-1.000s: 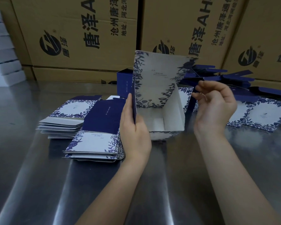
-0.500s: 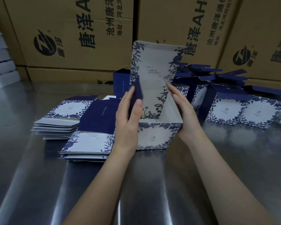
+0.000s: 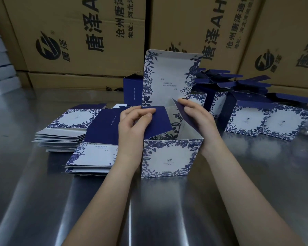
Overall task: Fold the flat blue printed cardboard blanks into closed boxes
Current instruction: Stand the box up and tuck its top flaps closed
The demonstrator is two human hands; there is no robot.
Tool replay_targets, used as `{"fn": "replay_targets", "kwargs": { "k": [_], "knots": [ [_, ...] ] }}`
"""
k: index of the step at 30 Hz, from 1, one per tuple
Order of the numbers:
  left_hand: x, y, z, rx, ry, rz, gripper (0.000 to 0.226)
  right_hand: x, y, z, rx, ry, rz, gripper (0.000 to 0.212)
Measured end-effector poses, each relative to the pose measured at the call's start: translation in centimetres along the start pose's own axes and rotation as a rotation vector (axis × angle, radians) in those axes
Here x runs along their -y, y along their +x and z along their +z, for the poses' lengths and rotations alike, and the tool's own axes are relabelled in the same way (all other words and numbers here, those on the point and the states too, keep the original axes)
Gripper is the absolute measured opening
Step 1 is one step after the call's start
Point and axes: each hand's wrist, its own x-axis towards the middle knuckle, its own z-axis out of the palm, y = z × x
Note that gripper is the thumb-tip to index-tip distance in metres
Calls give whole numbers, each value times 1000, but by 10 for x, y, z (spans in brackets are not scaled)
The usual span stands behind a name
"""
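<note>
Noted one half-folded box (image 3: 169,157) standing upright on the steel tabletop (image 3: 167,219), centre of view, floral front panel toward the camera, top open. Lid panel (image 3: 169,77) upright at the back, pale inner face with floral border and small print facing forward.

Left hand (image 3: 132,125): at the box's left wall, forearm entering from lower left, wrist just beside the front-left corner. Fingers curled over the upper edge of the navy left side flap (image 3: 158,123), gripping it. Flap tilted inward over the opening, not lying flat.

Right hand (image 3: 197,119): at the box's right wall, forearm entering from lower right, heel of the palm near the front-right top corner. Thumb and fingertips pinching the navy right side flap (image 3: 183,115). Flap leaning inward, free tip pointing toward the lid panel.

Cannot tell whether the two flaps touch each other.

Left of the box: two stacks of flat blanks. Nearer stack (image 3: 92,157) just beside the left forearm and partly hidden by it, farther stack (image 3: 68,128) behind it and further left.

Right of the box, behind the right hand: row of assembled boxes (image 3: 247,121) with navy top flaps standing open. One navy box (image 3: 132,89) behind the lid panel's left edge.

Along the back: brown printed cartons (image 3: 78,41). Far left edge: white stacked blocks (image 3: 0,68), detail unclear.
</note>
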Motion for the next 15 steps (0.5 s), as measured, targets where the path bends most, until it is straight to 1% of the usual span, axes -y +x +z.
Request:
{"fn": "replay_targets", "kwargs": {
  "k": [2,4,8,10,15],
  "knots": [
    [1,1,0,-12,19,-17,25,-1,-1,1,-2,-9,12,24],
    [1,2,1,-38,14,-56,28,-2,-1,1,-8,-58,20,22],
    [2,2,3,-93,-31,-138,30,-4,0,2,-26,-69,97,23],
    [0,1,4,-103,-43,-164,26,-4,1,2,-46,-66,122,25],
    [-2,1,4,-136,-44,-187,26,-2,2,3,-84,-123,123,31]
  ]
}}
